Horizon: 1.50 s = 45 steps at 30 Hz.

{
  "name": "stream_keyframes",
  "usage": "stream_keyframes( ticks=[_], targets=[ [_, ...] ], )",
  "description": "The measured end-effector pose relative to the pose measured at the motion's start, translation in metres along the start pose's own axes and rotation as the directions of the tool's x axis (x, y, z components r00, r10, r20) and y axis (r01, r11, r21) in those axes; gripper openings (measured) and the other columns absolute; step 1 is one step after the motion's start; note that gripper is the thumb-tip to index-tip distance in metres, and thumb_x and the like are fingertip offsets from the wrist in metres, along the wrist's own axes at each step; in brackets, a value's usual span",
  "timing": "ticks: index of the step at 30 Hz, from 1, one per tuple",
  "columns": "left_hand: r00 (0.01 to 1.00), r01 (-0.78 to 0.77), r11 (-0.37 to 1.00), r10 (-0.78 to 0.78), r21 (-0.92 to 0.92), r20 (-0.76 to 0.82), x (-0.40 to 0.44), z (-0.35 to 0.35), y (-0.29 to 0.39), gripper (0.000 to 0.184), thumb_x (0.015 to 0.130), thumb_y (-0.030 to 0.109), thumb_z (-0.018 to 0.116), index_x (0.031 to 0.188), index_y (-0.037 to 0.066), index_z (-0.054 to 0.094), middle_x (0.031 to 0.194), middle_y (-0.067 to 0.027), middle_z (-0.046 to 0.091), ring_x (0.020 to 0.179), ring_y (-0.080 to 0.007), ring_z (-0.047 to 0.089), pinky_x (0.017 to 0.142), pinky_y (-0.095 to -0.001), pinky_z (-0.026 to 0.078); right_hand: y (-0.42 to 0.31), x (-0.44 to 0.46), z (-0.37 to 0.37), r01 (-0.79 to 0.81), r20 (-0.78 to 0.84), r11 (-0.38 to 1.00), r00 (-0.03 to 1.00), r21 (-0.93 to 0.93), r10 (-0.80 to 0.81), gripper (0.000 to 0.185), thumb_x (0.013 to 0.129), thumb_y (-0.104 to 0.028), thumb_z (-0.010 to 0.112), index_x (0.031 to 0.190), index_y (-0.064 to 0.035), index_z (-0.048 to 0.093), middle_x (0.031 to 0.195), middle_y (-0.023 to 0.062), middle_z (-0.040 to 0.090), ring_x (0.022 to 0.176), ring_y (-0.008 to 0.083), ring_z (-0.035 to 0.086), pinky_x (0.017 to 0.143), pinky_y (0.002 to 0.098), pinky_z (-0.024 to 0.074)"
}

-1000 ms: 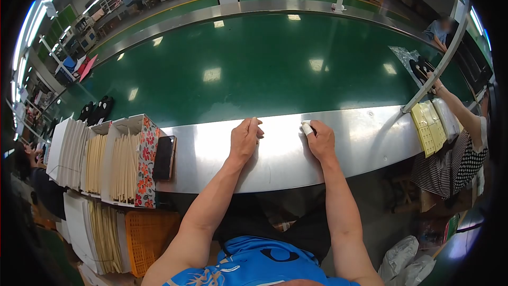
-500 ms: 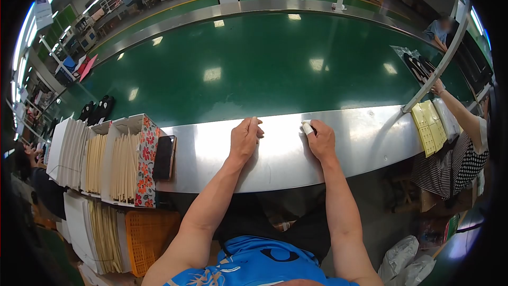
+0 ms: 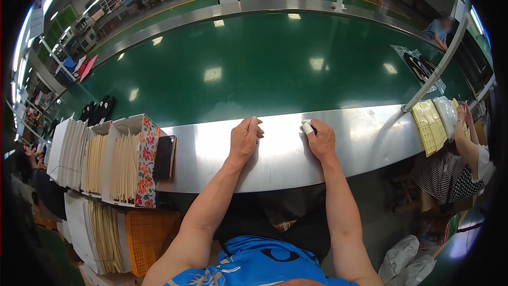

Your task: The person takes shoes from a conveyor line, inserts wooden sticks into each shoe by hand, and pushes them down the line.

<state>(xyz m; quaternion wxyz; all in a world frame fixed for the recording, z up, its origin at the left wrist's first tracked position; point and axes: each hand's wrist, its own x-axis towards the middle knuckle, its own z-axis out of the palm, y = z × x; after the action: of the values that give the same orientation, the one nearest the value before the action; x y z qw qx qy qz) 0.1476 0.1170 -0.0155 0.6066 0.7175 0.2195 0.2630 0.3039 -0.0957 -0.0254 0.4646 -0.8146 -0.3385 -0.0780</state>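
Note:
On the shiny metal ledge (image 3: pixel 275 172), my left hand (image 3: pixel 245 139) rests with its fingers curled; whether something small is inside cannot be made out. My right hand (image 3: pixel 319 139) lies a short way to the right, also closed, with a white wrapping (image 3: pixel 307 128) on one digit. The two hands are apart. Beyond them stretches the green belt surface (image 3: pixel 254 69). A dark phone (image 3: pixel 164 158) lies left of my left hand, against a flowered box (image 3: pixel 146 167).
Boxes of upright beige sheets (image 3: pixel 124 167) stand at the left, above an orange crate (image 3: pixel 151 238). Black shoes (image 3: pixel 100 110) lie behind them. At the right are a slanting metal post (image 3: pixel 442 71), yellow sheets (image 3: pixel 428 126), bagged shoes (image 3: pixel 418 66) and a co-worker's hands (image 3: pixel 463 114).
The co-worker at the right has let go of the bagged black shoes on the belt and drawn the hands back beside the clear bags. My own hands have not moved.

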Motion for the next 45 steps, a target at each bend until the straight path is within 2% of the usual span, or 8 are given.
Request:
stream_keyframes(
  ticks=[38,45],
  targets=[
    [1.0,0.017,1.0,-0.017,0.009,0.0,0.0,-0.001,0.0,0.039,0.116,0.029,0.053,0.11,-0.004,0.074,0.082,-0.0074,0.074,0.066,-0.0092,0.064,0.067,-0.0244,0.053,0.006,-0.001,0.003,0.006,-0.024,0.999,1.0,0.045,-0.005,0.022,0.099,-0.022,0.071,0.092,-0.002,0.073,0.089,0.0163,0.074,0.078,0.0395,0.069,0.07,0.0471,0.0521],
    [1.0,0.019,1.0,-0.019,0.01,0.006,0.0,-0.001,0.001,0.04,0.116,0.029,0.053,0.11,-0.004,0.074,0.083,-0.0073,0.074,0.065,-0.0085,0.062,0.066,-0.0245,0.052,-0.005,0.0,-0.005,-0.033,0.041,0.999,0.999,0.03,0.031,0.022,0.1,-0.022,0.069,0.091,-0.0028,0.074,0.089,0.0156,0.075,0.08,0.0385,0.07,0.072,0.0459,0.0535]
  ],
)
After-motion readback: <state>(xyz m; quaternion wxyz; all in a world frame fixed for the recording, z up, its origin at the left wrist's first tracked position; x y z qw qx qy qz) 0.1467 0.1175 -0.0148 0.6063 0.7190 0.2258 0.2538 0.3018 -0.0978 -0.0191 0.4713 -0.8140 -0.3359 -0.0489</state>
